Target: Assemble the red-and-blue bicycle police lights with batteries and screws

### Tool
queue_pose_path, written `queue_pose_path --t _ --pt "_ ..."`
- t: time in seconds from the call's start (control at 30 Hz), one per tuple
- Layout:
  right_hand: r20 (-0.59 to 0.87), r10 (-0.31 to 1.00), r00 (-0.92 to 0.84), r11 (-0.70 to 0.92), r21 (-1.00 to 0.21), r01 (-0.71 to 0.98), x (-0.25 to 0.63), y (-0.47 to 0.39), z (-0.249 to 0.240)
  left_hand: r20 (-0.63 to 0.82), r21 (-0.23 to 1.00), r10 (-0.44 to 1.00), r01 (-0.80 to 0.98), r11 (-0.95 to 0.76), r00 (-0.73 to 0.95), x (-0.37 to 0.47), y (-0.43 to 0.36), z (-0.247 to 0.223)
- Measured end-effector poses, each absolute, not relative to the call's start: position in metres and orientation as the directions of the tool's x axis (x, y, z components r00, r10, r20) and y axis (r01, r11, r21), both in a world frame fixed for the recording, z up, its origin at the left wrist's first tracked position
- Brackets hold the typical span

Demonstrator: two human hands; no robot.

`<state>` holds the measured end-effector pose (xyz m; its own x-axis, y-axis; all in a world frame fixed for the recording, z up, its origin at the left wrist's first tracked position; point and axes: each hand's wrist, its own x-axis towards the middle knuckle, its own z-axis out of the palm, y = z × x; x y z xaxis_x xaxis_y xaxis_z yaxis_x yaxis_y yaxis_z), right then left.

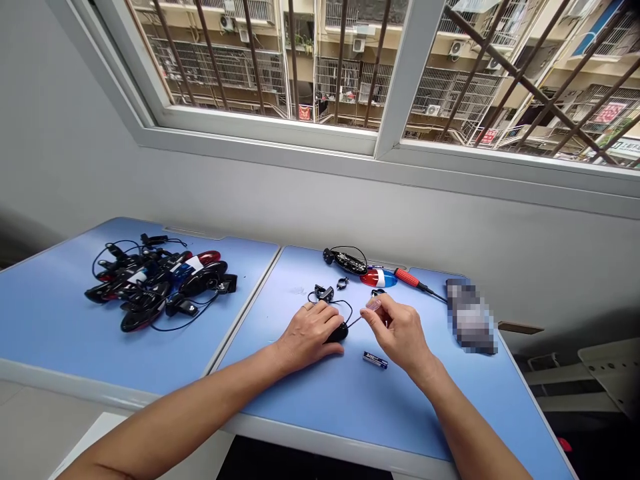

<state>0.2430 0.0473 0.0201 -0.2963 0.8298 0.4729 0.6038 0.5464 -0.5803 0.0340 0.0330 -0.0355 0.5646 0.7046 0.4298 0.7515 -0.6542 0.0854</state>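
Observation:
My left hand (313, 333) is closed over a black oval bike light housing (339, 332), pressing it to the blue table. In my right hand (400, 330) is a small screwdriver (371, 307) with a clear handle, pinched between thumb and fingers. Its thin shaft slants down left to the housing's right end; whether the tip touches a screw is too small to tell. A black cable loops from a clamp (325, 293) just beyond my left hand. Between my hands, nearer to me, lies a dark blue battery (375, 360).
A heap of black, red and blue lights (165, 280) with cables covers the left table. Farther back lie an opened black housing (349, 262), a red-white-blue cover (379, 278), a clamp ring (343, 283) and a red-handled screwdriver (413, 282). A blurred-out object (470, 317) sits at right.

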Motion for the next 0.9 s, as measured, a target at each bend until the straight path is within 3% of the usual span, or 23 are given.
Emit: queue_pose_path --t 0.2,0.4,0.63,0.73,0.9 --pt "0.298 0.868 -0.397 0.465 -0.771 0.436 0.242 0.047 0.026 0.402 0.126 0.726 0.752 -0.647 0.558 0.033 0.032 -0.035" --pt "0.439 0.857 -0.27 0.513 -0.681 0.523 0.241 0.048 0.019 0.396 0.134 0.732 0.754 -0.643 0.554 0.032 0.033 -0.035" --pt "0.227 0.798 -0.559 0.5 -0.767 0.402 0.249 0.046 0.039 0.389 0.192 0.756 0.756 -0.626 0.527 0.032 0.034 -0.038" --pt "0.174 0.852 -0.495 0.422 -0.788 0.45 0.248 0.048 0.034 0.392 0.19 0.751 0.753 -0.63 0.531 0.031 0.034 -0.038" --pt "0.297 0.895 -0.333 0.433 -0.76 0.485 0.241 0.048 0.024 0.39 0.185 0.754 0.757 -0.626 0.528 0.032 0.034 -0.037"
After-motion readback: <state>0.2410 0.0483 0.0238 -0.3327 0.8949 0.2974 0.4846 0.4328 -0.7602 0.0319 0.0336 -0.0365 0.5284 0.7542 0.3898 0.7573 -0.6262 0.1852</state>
